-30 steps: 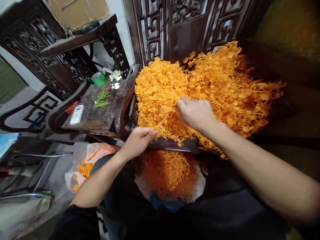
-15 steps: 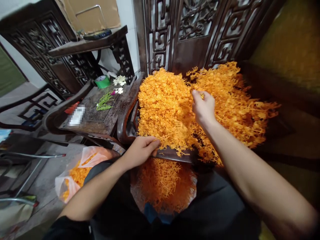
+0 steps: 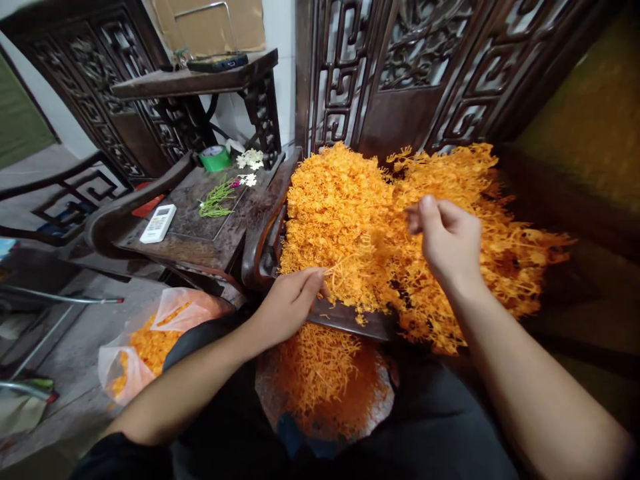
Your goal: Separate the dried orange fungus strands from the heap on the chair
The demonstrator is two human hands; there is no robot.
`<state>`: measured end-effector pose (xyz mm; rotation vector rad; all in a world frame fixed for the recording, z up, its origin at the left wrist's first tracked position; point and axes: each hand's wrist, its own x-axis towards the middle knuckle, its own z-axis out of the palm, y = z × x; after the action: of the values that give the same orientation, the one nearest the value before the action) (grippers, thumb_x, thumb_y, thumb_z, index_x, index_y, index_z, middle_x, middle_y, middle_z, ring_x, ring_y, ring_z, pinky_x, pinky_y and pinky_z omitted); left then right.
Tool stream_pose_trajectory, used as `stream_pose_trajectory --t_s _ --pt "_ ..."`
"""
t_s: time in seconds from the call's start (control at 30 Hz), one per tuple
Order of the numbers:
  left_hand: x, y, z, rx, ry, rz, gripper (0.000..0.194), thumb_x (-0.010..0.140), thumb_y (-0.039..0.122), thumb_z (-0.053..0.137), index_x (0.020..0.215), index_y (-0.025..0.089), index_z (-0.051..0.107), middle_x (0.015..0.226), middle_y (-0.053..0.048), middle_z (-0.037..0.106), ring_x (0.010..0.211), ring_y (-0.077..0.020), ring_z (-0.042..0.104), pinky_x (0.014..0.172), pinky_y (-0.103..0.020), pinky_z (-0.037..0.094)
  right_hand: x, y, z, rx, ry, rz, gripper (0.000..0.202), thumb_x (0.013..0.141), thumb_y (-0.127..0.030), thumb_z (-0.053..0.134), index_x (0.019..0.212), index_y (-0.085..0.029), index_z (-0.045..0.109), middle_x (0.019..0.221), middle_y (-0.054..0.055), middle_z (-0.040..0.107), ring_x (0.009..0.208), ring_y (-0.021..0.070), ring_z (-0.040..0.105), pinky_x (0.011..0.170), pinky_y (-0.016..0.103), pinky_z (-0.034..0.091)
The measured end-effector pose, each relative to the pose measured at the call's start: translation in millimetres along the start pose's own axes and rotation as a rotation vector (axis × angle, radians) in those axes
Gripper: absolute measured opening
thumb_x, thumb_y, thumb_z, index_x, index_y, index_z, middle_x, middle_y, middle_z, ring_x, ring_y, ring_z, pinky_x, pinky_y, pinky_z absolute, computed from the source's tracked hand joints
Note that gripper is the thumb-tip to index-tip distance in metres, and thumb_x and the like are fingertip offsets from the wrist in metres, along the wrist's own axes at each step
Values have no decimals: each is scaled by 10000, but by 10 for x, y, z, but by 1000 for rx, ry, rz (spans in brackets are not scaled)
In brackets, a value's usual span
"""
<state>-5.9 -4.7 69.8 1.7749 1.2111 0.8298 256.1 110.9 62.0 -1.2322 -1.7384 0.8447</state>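
Observation:
My left hand (image 3: 295, 300) is closed in a pinch on the thin stems of an orange plastic sprig (image 3: 337, 269), at the front edge of a dark wooden seat (image 3: 350, 319). Behind it rises a dense heap of orange sprigs (image 3: 335, 207). My right hand (image 3: 453, 243) hovers over a second, looser heap of the same branching pieces (image 3: 505, 260). Its fingers are bent and the fingertips are blurred, so I cannot tell whether they hold anything. Below the seat edge, between my knees, more thin orange pieces (image 3: 320, 367) lie in a round container.
To the left, a wooden chair seat (image 3: 200, 243) carries green tape (image 3: 215, 159), a white remote control (image 3: 159, 224), green stems (image 3: 219, 200) and white flowers (image 3: 250, 159). A translucent bag (image 3: 170, 310) of orange pieces stands on the floor. Carved chair backs (image 3: 400, 113) rise behind.
My right hand has moved right and a little toward me, away from the gap between the heaps. My left hand keeps its pinch at the seat edge. The view has shifted slightly.

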Motion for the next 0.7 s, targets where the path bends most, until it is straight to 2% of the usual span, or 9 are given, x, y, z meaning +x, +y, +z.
stream_pose_trajectory --t_s 0.07,0.13,0.23,0.3,0.37,0.43,0.57,0.63,0.7 --pt "-20 -58 97 100 71 103 416 1086 397 360 1170 173 701 928 -82 723 860 -192 661 832 -331 486 -127 -111 52 -5 -43 24 691 856 -828 500 1109 -231 739 927 108 736 971 288 672 819 390 545" --pt "-35 -115 232 233 50 217 395 1077 319 379 1320 157 646 1134 -139 727 1037 -231 676 931 -371 494 -325 -200 148 -13 -88 59 614 838 -790 582 1023 -229 751 835 84 720 878 270 671 754 366 542" --pt "-27 -134 421 411 -52 325 411 1059 270 399 1365 122 630 1216 -185 716 1071 -274 683 977 -442 485 -683 -248 258 -1 -118 145 513 862 -719 621 890 -221 742 746 59 688 744 233 640 672 338 518" --pt "8 -80 481 422 -79 336 410 1045 338 467 1336 122 657 1202 -186 727 1052 -292 690 982 -474 479 -861 -237 269 34 -84 206 457 889 -662 632 821 -218 719 730 50 674 694 212 615 649 331 503" --pt "70 3 494 309 -78 289 416 1012 432 549 1266 141 703 1198 -172 736 1069 -296 691 979 -466 485 -947 -214 239 85 -29 226 412 904 -617 642 798 -223 701 765 52 684 731 217 630 694 343 516" --pt "151 68 499 104 -51 170 412 973 482 611 1193 157 737 1176 -158 751 1058 -281 703 943 -429 508 -966 -194 195 138 0 207 381 911 -596 644 817 -232 704 825 57 705 814 233 659 774 366 534" --pt "310 62 572 -297 -45 -70 408 904 473 690 1163 162 741 1057 -141 777 923 -236 722 828 -359 532 -972 -175 157 158 -124 194 395 908 -599 650 819 -221 724 826 52 711 800 224 649 762 365 523" --pt "367 29 602 -365 -41 -78 333 902 453 677 1033 160 766 964 -121 769 866 -211 700 781 -330 512 -994 -173 176 141 -220 222 423 897 -607 660 775 -207 720 775 45 695 746 206 626 719 354 510" --pt "404 16 596 -335 8 -32 290 922 416 639 843 162 754 844 -83 732 782 -171 643 720 -302 466 -1023 -177 208 161 -255 285 416 859 -605 709 786 -196 710 753 40 685 702 190 618 685 345 514"
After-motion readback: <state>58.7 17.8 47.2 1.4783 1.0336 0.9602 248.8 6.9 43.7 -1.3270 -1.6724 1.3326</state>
